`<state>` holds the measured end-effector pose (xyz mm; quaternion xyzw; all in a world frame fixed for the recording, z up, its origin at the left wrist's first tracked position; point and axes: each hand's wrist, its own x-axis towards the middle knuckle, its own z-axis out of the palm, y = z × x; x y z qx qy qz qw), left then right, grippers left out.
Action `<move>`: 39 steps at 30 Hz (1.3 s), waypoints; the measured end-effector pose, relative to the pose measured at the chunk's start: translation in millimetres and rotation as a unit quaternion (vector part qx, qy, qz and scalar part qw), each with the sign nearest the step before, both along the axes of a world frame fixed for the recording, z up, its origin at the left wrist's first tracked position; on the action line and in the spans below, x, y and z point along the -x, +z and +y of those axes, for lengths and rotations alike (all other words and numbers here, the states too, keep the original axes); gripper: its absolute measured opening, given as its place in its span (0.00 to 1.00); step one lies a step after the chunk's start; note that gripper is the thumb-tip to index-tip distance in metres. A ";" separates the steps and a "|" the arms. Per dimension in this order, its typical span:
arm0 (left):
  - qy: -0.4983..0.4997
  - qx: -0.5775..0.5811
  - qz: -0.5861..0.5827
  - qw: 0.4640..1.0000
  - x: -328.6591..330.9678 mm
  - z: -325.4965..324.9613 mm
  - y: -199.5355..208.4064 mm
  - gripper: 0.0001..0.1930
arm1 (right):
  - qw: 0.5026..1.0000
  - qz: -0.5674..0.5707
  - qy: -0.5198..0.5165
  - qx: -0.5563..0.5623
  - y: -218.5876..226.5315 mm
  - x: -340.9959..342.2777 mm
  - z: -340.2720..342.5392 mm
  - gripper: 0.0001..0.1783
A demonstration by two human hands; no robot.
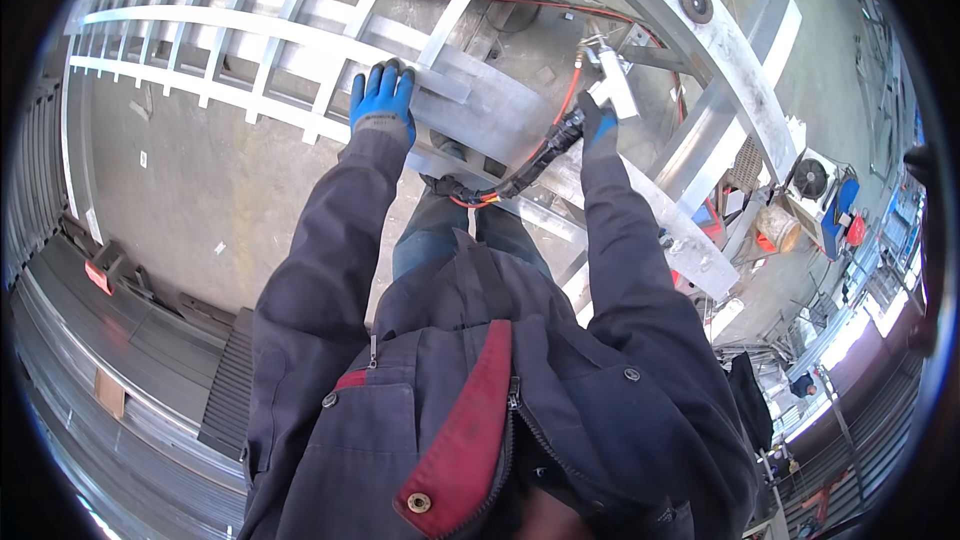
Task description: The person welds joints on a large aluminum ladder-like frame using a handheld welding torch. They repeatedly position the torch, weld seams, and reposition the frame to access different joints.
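Note:
My left hand, in a blue and grey glove, lies with fingers stretched out on the silver metal frame, next to a flat plate. My right hand, gloved the same way, is closed around the black handle of what looks like a welding torch. A thick black-wrapped cable runs from this hand down across my front, with red and yellow lines showing at its bend. Just beyond the right hand sits a silver cylindrical tool with an orange hose at its fitting. The torch tip cannot be made out.
A wide curved beam bearing a round dark disc crosses at the right. Hoses trail on the floor behind the frame. Farther right stand a white unit with a fan and a bucket. Stacked metal profiles lie at left.

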<state>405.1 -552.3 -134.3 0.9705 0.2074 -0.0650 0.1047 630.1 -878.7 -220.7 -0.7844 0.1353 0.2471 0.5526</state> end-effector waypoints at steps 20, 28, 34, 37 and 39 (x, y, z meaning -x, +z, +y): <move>-0.067 0.025 0.068 0.995 -6.3 29.0 -3.9 0.23 | 0.972 -0.067 0.150 -0.169 271.5 22.8 27.1 0.42; -0.044 0.034 0.068 0.996 -8.6 23.7 1.2 0.24 | 0.913 -0.023 0.400 -0.077 302.5 -59.0 75.8 0.20; -0.019 0.045 0.081 0.995 -9.2 18.0 4.3 0.27 | 0.856 0.147 0.496 0.008 243.4 -56.7 126.6 0.24; -0.010 0.051 0.040 0.998 -9.7 16.8 3.9 0.23 | 0.833 0.129 0.537 0.014 228.7 -54.6 137.6 0.23; -0.007 0.058 0.032 0.998 -9.2 17.7 3.5 0.23 | 0.837 0.159 0.523 0.033 223.1 -54.7 140.2 0.21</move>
